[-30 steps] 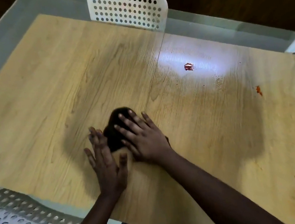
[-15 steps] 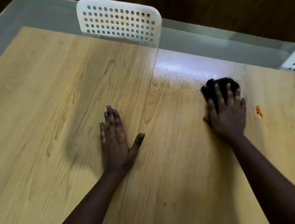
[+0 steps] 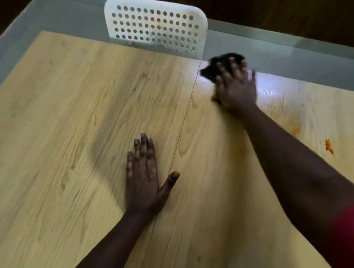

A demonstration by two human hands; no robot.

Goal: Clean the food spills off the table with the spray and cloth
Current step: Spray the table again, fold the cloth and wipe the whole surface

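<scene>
Cloth (image 3: pixel 223 64), dark and bunched, lies at the table's (image 3: pixel 60 125) far edge under the right hand's (image 3: pixel 236 87) flat pressing fingers. Orange spill (image 3: pixel 329 147) remains toward the right edge, nearer that hand than the left hand (image 3: pixel 145 179), resting flat, holding nothing.

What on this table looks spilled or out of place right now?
An orange food spill sits unwiped near the table's right edge, with a faint orange smear beside it. The right hand presses the cloth elsewhere, at the far edge.
</scene>
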